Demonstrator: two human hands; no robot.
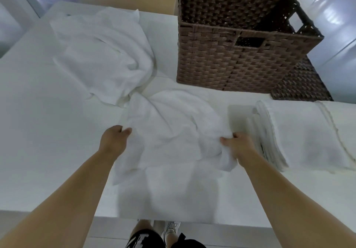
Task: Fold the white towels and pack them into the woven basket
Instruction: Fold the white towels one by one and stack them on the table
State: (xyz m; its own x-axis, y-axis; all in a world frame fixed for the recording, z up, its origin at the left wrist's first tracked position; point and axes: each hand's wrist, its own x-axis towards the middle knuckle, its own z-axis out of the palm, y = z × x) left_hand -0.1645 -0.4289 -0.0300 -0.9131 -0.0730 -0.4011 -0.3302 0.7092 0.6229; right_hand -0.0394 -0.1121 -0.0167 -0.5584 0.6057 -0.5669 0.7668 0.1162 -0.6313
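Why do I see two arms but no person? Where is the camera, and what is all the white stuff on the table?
The camera sits on the person's head and looks down, so you see only their arms, like your own when you look down. There is just this one picture. The left hand and the right hand each grip a side of a crumpled white towel lying on the white table. Behind it on the left is a heap of unfolded towels. On the right lies a neat stack of folded towels. The brown woven basket stands at the back; its bottom is out of sight.
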